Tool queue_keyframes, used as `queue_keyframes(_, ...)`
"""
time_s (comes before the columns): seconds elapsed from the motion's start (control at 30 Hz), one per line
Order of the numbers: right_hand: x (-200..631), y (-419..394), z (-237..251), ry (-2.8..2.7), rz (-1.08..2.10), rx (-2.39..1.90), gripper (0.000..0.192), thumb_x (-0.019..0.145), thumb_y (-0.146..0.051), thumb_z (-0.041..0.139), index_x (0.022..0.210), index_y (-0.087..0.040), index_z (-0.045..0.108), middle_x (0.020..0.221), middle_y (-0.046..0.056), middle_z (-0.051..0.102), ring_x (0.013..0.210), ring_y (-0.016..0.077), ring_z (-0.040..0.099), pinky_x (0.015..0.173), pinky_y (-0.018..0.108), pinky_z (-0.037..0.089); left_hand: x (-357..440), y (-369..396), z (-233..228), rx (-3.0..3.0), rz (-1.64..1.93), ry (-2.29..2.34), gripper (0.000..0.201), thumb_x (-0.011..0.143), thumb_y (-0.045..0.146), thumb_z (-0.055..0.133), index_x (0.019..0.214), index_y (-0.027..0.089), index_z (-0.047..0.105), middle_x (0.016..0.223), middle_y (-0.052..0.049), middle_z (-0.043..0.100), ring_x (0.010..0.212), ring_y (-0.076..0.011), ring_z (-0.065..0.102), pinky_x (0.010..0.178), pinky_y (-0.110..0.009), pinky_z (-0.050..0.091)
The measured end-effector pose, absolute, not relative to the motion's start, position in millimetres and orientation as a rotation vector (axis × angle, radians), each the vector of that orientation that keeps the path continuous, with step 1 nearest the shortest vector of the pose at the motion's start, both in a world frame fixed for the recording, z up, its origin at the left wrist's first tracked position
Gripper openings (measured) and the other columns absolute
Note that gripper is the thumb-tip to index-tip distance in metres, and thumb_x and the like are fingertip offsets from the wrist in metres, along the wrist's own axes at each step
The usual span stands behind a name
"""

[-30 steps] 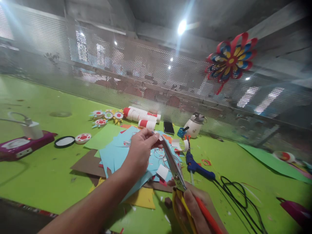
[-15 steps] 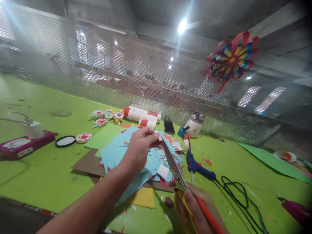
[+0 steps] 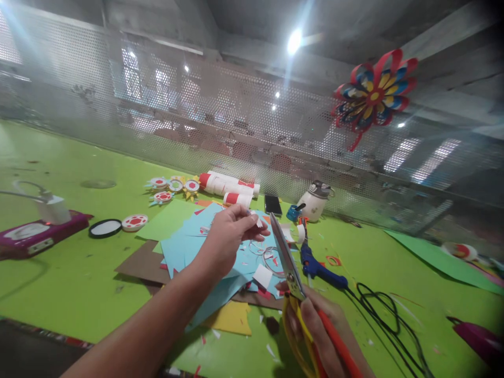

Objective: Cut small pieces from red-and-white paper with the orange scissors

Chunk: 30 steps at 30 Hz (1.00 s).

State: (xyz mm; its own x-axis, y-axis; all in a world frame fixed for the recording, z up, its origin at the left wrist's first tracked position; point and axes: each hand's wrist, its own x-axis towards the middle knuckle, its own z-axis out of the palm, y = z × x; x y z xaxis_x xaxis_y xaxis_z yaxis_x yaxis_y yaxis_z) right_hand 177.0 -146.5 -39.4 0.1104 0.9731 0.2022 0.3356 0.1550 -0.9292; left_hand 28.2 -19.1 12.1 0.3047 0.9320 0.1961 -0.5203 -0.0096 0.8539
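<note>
Between the thumb and fingers of my left hand [image 3: 232, 236] is a small piece of white paper [image 3: 258, 220], mostly hidden by the fingers. My right hand [image 3: 318, 320] grips a pair of scissors [image 3: 289, 265] by its yellow and orange handles. The scissors' blades point up and away from me, just right of the white paper and apart from it. Under both hands lies a pile of light blue paper sheets [image 3: 189, 252] with paper scraps on top. A small white paper square [image 3: 262, 276] rests on the pile's near right side.
A blue glue gun [image 3: 323, 273] with a looping black cable lies at right. Behind are a phone [image 3: 272, 205], a white bottle [image 3: 314, 201] and red-and-white paper cups [image 3: 232, 185]. At left stand a purple power strip [image 3: 43, 233] and a black-rimmed disc [image 3: 105, 228].
The scissors have moved right, away from the white paper in my left hand. My left fingers have spread a little; the hand stays in nearly the same place.
</note>
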Motion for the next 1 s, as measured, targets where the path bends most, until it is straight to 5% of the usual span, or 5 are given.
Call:
queue_keyframes(0.37,177.8,-143.7,-38.1,-1.328,0.908,-1.401,0.047,0.086,-0.056,0.044,0.100,-0.013,0.058,0.053,-0.003,0.042,0.047,0.0126,0.038,0.045,0.025,0.033,28.8,-16.1,9.0,1.049,1.179,0.507,0.014,0.070,0.022,0.067,0.067,0.013,0.057,0.064,-0.006,0.064,0.060,-0.0155,0.064,0.055,-0.026,0.047)
queue_keyframes(0.6,173.5,-143.6,-31.9,-1.295,0.931,-1.439,0.041,0.086,-0.053,0.047,0.097,-0.015,0.056,0.056,-0.004,0.043,0.050,0.0122,0.038,0.046,0.024,0.032,28.0,-13.9,5.4,1.095,1.088,0.499,0.012,0.073,0.022,0.064,0.066,0.013,0.060,0.065,-0.008,0.066,0.061,-0.0158,0.064,0.054,-0.025,0.047)
queue_keyframes(0.77,174.8,-145.8,-30.8,-1.321,0.929,-1.433,0.036,0.088,-0.051,0.046,0.079,-0.017,0.053,0.055,-0.004,0.042,0.049,0.0106,0.037,0.046,0.024,0.031,27.9,-14.3,5.5,1.116,1.019,0.490,0.011,0.072,0.022,0.064,0.066,0.014,0.061,0.068,-0.010,0.068,0.063,-0.0175,0.066,0.056,-0.026,0.049)
queue_keyframes(1.0,176.5,-141.7,-35.4,-1.292,0.938,-1.401,0.039,0.086,-0.053,0.048,0.090,-0.016,0.057,0.053,-0.005,0.041,0.048,0.0112,0.036,0.046,0.024,0.029,29.4,-10.3,2.9,1.095,0.981,0.495,0.011,0.071,0.021,0.066,0.066,0.013,0.060,0.067,-0.011,0.068,0.061,-0.0166,0.065,0.056,-0.025,0.049)
